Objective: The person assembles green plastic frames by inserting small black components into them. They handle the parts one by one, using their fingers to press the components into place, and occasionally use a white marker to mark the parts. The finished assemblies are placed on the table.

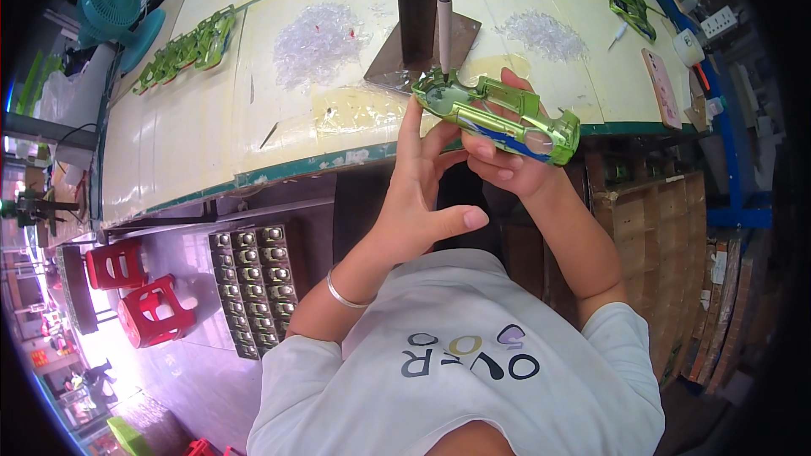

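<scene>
My right hand (pixel 517 160) is closed around a glossy green toy car body shell (pixel 494 118), which has blue side markings and cut-out openings. The shell is held tilted, its hollow side facing up, over the near edge of the table. Under its left end, my left hand (pixel 418 181) touches it with raised fingers, while the thumb stretches away from it. A thin upright rod with a pale sleeve (pixel 444 29) points down into that left end. Whether its tip touches the plastic is hard to see. Behind it stands a dark metal post on a base plate (pixel 469 34).
Small clear plastic pieces lie in a left pile (pixel 317 42) and a right pile (pixel 545 35). Rows of green shells (pixel 190 46) line the table's left. A phone (pixel 661 89) lies at right. Below are a compartment tray (pixel 253 287), red stools (pixel 159 311) and a wooden crate (pixel 655 245).
</scene>
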`<state>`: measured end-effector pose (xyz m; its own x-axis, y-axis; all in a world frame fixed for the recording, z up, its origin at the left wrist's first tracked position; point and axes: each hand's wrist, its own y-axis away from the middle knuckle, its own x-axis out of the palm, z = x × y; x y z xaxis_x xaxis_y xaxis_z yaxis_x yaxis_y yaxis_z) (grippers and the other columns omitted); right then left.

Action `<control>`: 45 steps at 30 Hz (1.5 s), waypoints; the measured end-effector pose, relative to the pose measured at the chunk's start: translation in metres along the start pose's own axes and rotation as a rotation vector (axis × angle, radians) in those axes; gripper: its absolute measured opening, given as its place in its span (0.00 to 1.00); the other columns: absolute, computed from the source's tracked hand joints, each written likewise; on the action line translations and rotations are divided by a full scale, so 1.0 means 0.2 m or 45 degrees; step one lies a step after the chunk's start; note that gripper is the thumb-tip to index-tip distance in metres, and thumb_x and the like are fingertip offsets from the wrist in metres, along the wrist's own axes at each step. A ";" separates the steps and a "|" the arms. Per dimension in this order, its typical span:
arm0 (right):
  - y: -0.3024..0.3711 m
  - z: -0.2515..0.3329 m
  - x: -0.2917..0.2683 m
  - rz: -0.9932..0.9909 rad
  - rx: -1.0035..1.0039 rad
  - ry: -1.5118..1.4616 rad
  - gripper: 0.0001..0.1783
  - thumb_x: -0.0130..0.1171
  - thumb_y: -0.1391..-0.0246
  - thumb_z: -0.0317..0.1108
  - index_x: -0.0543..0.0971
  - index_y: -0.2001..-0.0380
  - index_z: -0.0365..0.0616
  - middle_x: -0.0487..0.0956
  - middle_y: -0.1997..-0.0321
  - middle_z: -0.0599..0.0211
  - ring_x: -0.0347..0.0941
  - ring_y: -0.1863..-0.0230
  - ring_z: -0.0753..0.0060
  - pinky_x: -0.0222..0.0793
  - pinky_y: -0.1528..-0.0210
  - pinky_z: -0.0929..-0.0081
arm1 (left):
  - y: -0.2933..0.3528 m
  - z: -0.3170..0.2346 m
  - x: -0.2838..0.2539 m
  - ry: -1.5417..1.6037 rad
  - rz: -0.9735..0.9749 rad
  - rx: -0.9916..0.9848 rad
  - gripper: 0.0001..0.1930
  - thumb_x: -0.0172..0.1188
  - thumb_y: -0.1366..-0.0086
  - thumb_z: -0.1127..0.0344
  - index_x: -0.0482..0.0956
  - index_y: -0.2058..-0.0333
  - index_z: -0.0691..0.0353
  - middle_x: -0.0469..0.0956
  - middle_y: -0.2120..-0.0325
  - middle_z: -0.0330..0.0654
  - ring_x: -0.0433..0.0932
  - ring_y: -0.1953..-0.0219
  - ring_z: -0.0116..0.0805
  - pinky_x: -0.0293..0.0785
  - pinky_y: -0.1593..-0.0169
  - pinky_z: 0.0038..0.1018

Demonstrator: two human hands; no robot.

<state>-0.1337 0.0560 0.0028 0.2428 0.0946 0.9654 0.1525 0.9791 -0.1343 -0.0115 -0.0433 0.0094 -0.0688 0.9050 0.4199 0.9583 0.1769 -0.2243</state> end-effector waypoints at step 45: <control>0.28 -0.34 0.08 -0.438 -0.050 1.355 0.31 0.53 0.58 0.48 0.65 0.54 0.37 0.70 0.65 0.59 0.70 0.69 0.65 0.69 0.72 0.77 | 0.31 0.00 -0.16 -0.134 -0.163 -0.162 0.18 0.55 0.45 0.59 0.69 0.61 0.68 0.71 0.66 0.43 0.70 0.62 0.28 0.65 0.56 0.24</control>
<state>-0.0558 0.0991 -0.0053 0.8749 -0.4008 0.2719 0.3951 0.9153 0.0780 0.0501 -0.0613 -0.0186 -0.2147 0.9147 0.3424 0.9666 0.2492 -0.0594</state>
